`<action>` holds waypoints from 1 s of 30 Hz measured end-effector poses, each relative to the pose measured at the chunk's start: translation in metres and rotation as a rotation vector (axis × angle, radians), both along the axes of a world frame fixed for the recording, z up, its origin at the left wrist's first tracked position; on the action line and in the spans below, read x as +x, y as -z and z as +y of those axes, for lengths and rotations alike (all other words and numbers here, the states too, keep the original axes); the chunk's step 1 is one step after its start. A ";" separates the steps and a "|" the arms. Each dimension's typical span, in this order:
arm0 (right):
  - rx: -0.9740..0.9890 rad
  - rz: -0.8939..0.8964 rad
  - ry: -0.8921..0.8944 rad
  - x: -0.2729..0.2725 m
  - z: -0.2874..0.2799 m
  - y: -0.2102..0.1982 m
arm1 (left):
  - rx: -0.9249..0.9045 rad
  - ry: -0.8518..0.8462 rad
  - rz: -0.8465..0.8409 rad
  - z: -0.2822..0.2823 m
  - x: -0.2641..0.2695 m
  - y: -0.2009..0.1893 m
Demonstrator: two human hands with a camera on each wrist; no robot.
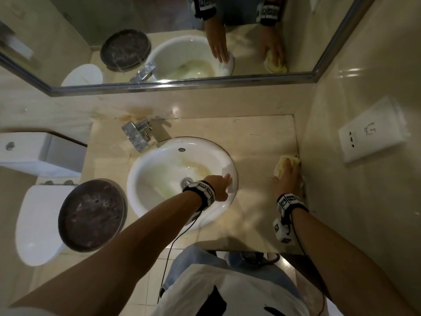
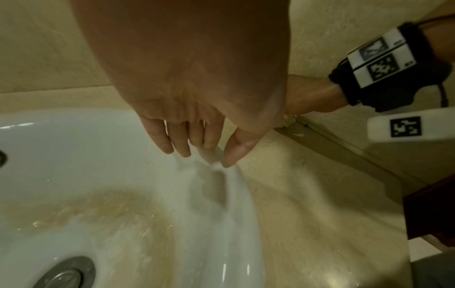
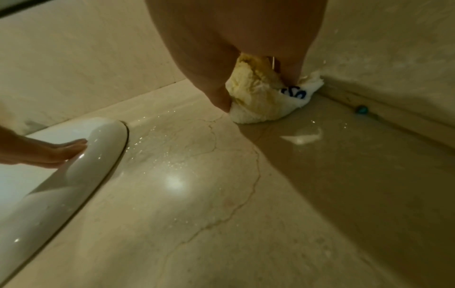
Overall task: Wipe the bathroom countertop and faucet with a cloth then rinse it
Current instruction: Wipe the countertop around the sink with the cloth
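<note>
- Your left hand (image 1: 219, 183) rests at about 3 o'clock on the rim of the round white ceramic sink basin (image 1: 159, 169), straight fingers (image 2: 182, 144) touching the inner edge, thumb on the rim top, holding nothing.
- Your right hand (image 1: 286, 176) is at 3 o'clock from the basin, pressing down on the crumpled yellow-and-white cloth (image 1: 282, 165); whether the fingers curl round it, cannot tell.
- Cloth (image 3: 258, 97) lies on the beige marble countertop (image 1: 257, 142), touching the right side wall at the counter/wall seam. Blue print shows on its white part.
- Water droplets on the counter between basin rim and cloth.
- Small teal round object (image 3: 362, 109) sits in the seam just past the cloth.
- Brownish staining inside the basin, around the metal drain (image 2: 66, 272).
- Boxy chrome faucet (image 1: 137, 135) stands at 11 o'clock of the basin, well apart from both hands.
- Dark round dish (image 1: 91, 215) sits at 8 o'clock of the basin.
- Steel-framed mirror (image 1: 182, 85) at 12 o'clock, farthest back.
</note>
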State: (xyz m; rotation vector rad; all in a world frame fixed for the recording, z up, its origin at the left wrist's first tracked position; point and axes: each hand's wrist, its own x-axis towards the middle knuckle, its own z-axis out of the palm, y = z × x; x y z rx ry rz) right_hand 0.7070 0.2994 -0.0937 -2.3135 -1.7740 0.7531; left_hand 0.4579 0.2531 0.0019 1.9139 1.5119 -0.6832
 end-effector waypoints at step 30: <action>0.029 0.263 -0.404 -0.055 -0.010 -0.040 | -0.008 0.094 -0.020 0.001 -0.007 0.003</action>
